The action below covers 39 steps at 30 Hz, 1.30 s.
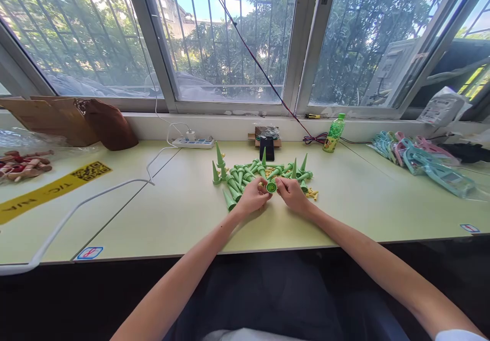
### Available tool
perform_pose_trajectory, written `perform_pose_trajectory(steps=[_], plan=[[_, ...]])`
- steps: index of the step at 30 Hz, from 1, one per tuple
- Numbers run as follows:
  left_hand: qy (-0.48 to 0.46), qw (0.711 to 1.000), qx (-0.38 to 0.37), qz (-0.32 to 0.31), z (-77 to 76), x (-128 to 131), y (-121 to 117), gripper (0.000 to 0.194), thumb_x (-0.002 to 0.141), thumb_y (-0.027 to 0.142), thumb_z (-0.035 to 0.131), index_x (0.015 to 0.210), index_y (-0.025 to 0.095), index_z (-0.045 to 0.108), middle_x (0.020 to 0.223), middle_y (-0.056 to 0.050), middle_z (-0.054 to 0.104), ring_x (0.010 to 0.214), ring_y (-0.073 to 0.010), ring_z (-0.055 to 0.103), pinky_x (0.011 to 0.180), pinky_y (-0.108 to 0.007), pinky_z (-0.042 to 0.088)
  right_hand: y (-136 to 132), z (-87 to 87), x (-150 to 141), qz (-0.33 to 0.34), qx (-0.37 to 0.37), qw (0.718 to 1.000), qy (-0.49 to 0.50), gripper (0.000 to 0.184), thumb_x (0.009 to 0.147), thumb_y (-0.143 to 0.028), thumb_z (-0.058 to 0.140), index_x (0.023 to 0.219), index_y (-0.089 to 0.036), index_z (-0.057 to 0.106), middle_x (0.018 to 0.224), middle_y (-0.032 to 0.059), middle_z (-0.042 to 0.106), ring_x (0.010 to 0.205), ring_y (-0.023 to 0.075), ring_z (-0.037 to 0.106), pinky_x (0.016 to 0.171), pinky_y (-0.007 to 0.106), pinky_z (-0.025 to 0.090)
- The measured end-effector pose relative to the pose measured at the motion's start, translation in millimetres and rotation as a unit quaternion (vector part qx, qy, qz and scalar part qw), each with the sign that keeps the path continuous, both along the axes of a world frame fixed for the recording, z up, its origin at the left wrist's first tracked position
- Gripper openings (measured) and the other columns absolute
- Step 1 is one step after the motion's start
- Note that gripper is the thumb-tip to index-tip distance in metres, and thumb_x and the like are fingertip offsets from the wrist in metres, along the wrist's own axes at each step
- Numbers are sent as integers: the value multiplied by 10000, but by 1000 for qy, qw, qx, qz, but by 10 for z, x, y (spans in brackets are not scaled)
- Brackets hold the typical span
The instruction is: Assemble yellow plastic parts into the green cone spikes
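Observation:
My left hand (251,197) is closed around a green plastic cone-shaped spike (271,187), its round open end turned toward me. Beside that rim, my right hand (294,194) is closed in a pinch, its fingertips at the edge of the spike; whatever they hold is hidden. Just beyond both hands lies a pile of similar green spikes (240,173), with several standing upright, among them a green spike (219,155) at the left. Small yellow pieces (312,194) are scattered by the pile's right side, and a few show between the spikes.
Behind the pile are a black phone (267,149) and a small cardboard box (264,132). A green bottle (334,132) stands back right, with pastel plastic items (424,160) farther right. Leftward are a power strip (193,143), a white cable (111,186) and a brown bag (109,124).

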<state>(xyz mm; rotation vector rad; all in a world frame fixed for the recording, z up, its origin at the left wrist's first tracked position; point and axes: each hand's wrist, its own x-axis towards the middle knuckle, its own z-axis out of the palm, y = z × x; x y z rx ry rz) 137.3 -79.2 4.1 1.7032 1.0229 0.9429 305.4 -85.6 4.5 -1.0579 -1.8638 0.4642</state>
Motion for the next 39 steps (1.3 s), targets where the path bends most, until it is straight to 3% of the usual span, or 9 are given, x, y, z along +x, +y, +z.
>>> perform_pose_trajectory(steps=[4,7,10,16,30,39], plan=[[-54,989,-138,8,-9,-12,21,332,761,293,711,866,213,407,636,14,645,414,-109,555,374,-194,396,-8,16,-3,5,7,1000,3,453,982,-483,330,612,-222,365,551,-15,451,504,121,373,541,278,312],[-63,982,-176,19,18,-7,28,351,862,489,614,802,193,435,614,-30,657,398,-114,564,343,-192,388,-7,14,-5,5,12,1000,5,449,984,-469,336,611,-222,363,545,-18,448,497,120,370,539,279,307],[-62,976,-209,14,74,6,14,537,883,662,487,693,160,487,561,-63,640,343,-98,514,309,-192,336,3,2,-4,0,15,1000,3,447,986,-470,342,617,-219,369,541,-20,444,492,116,362,529,276,302],[-77,955,-284,-30,179,9,-41,665,839,732,492,624,107,569,577,-101,652,352,-81,494,323,-194,315,40,-33,11,-1,31,1000,-7,442,988,-455,347,617,-216,356,526,-20,447,483,112,369,526,272,306],[-111,962,-235,-84,137,-34,-71,617,709,699,683,627,98,572,603,-71,646,372,-37,470,349,-169,315,95,-103,47,-6,62,997,-46,405,980,-396,346,618,-217,322,522,-36,373,495,111,312,530,278,266],[-84,977,-169,-100,31,-49,-3,580,763,686,643,830,112,597,642,-37,654,393,-50,511,384,-173,377,108,-126,58,-2,56,997,-52,407,981,-384,360,613,-218,311,526,-36,373,501,112,312,537,280,260]])
